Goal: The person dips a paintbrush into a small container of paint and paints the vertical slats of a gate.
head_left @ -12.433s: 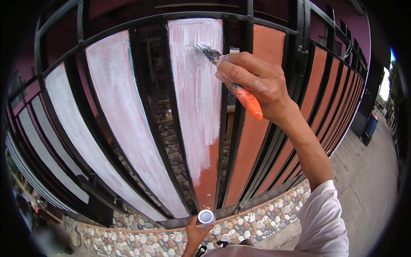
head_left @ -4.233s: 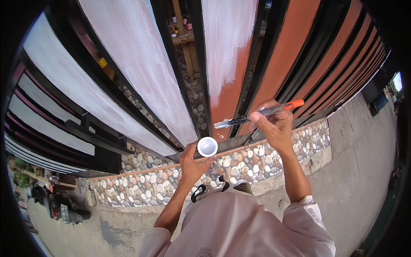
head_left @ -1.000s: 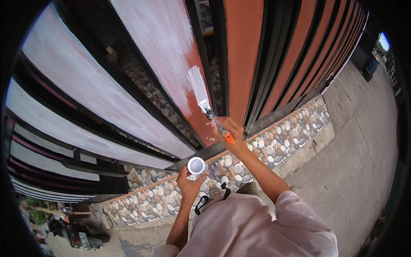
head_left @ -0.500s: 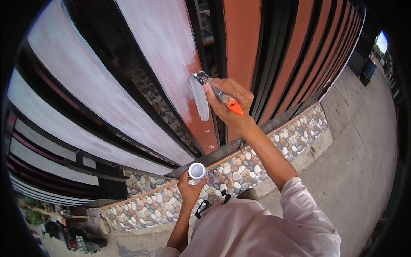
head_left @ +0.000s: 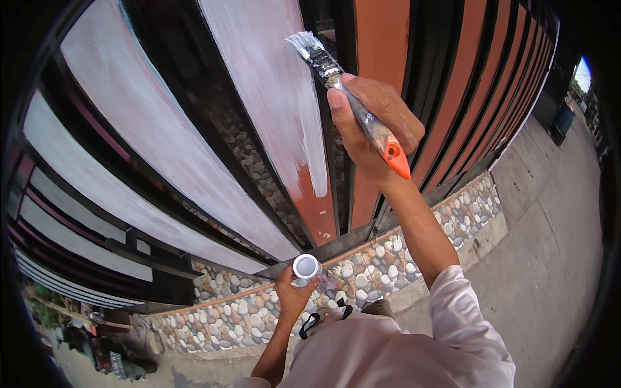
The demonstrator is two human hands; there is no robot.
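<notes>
Right hand closed round a brush, orange handle tip below the fist, white-loaded bristles above it, at the edge of a half-whitened slat. Bare orange slat just right of the grip; black bars between. Left hand, low, wrapped round a small white cup of paint, well below the brush. Pebble wall behind the cup

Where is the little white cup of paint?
The little white cup sits low in the head view, in the left hand, before the pebble wall.
</notes>
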